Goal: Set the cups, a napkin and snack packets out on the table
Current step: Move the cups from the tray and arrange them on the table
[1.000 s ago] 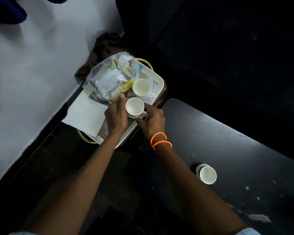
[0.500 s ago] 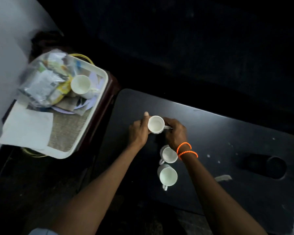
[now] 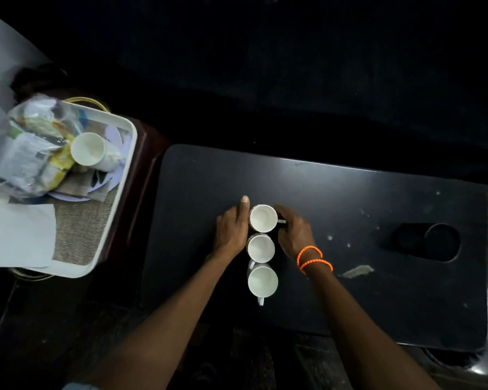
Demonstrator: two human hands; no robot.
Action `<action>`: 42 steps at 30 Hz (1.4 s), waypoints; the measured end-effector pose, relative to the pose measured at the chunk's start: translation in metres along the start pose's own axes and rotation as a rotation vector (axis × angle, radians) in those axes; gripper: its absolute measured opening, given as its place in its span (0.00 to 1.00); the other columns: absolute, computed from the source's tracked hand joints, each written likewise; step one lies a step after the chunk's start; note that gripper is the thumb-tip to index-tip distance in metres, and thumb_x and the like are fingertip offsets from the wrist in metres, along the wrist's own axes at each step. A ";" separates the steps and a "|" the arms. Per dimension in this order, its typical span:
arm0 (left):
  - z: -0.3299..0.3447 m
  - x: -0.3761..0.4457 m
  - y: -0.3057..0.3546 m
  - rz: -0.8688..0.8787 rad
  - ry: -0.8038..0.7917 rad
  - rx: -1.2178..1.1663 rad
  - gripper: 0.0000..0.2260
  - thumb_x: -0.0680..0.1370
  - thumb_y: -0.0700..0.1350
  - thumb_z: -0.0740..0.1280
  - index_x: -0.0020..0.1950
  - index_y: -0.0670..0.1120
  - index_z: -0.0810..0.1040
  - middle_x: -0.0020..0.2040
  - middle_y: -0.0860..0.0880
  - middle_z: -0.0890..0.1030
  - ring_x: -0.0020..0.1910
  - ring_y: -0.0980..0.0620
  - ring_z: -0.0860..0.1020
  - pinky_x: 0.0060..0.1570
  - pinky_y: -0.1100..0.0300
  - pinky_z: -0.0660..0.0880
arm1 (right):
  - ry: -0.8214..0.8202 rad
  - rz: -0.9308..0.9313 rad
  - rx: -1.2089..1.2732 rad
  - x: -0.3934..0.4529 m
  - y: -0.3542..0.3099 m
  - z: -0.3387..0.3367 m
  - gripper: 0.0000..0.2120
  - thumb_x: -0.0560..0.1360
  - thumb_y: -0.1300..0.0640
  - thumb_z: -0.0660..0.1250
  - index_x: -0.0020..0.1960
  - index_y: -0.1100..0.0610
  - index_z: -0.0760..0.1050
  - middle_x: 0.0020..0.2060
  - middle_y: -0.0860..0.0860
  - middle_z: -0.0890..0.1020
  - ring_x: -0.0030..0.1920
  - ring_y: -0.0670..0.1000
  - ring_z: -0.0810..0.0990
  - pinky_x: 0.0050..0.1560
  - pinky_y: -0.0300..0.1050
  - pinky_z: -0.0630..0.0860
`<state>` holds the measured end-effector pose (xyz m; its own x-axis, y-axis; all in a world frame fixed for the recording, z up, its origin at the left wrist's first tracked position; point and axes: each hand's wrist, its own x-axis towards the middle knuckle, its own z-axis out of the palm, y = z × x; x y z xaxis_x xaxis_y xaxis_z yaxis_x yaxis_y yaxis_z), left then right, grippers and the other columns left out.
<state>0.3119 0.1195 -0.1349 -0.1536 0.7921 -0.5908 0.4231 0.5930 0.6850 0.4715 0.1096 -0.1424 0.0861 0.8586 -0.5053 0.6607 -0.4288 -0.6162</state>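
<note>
Cradling the third small white ceramic cup [image 3: 263,218] at the frame's centre, the left hand [image 3: 231,230] is pressing flat-fingered against its side while the right hand [image 3: 293,230] is pinching its handle, both gripping it at the top of a touching column of two more white cups [image 3: 261,247] on the dark worktop [image 3: 350,291]. Waiting at upper left, well apart on the white plastic tray [image 3: 116,220], are the last white cup [image 3: 88,149], the crinkly clear snack packets [image 3: 31,147] and the white paper napkin [image 3: 14,235], so the left hand is likely lying nearer.

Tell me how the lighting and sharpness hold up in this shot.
Head view: dim overall, with the far background black; the white cups and tray stand out; the dark table shows a faint sheen; snack packets look soft; edges bend from the wide lens.
</note>
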 end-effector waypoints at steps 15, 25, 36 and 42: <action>-0.222 0.053 -0.020 -0.008 0.985 -0.165 0.22 0.86 0.51 0.57 0.56 0.34 0.82 0.56 0.34 0.85 0.60 0.37 0.81 0.69 0.59 0.65 | -0.036 -0.332 -0.071 0.049 -0.181 0.077 0.24 0.71 0.65 0.68 0.68 0.60 0.77 0.61 0.61 0.80 0.63 0.63 0.75 0.67 0.50 0.70; -0.277 0.074 -0.003 -0.209 0.477 -0.703 0.29 0.86 0.64 0.51 0.77 0.46 0.72 0.70 0.41 0.79 0.65 0.41 0.81 0.44 0.54 0.84 | -0.177 -0.557 -0.282 0.078 -0.307 0.153 0.36 0.70 0.47 0.73 0.75 0.52 0.68 0.70 0.52 0.76 0.72 0.60 0.67 0.69 0.57 0.66; -0.250 0.073 0.042 -0.147 0.572 -0.607 0.40 0.69 0.79 0.50 0.59 0.51 0.84 0.58 0.42 0.86 0.57 0.39 0.85 0.59 0.39 0.82 | -0.006 -0.601 0.124 0.076 -0.284 0.104 0.28 0.66 0.56 0.80 0.65 0.55 0.80 0.56 0.52 0.85 0.56 0.50 0.81 0.55 0.41 0.76; -0.167 0.057 0.075 -0.079 0.349 -0.485 0.36 0.70 0.79 0.51 0.52 0.53 0.81 0.62 0.42 0.84 0.61 0.39 0.83 0.63 0.37 0.79 | 0.105 -0.476 0.128 0.062 -0.217 0.039 0.26 0.67 0.59 0.79 0.64 0.55 0.80 0.56 0.53 0.83 0.57 0.50 0.81 0.55 0.27 0.71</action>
<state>0.1861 0.2336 -0.0461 -0.4866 0.6949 -0.5294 -0.0445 0.5855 0.8094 0.3039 0.2451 -0.0635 -0.1237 0.9882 -0.0902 0.5489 -0.0076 -0.8359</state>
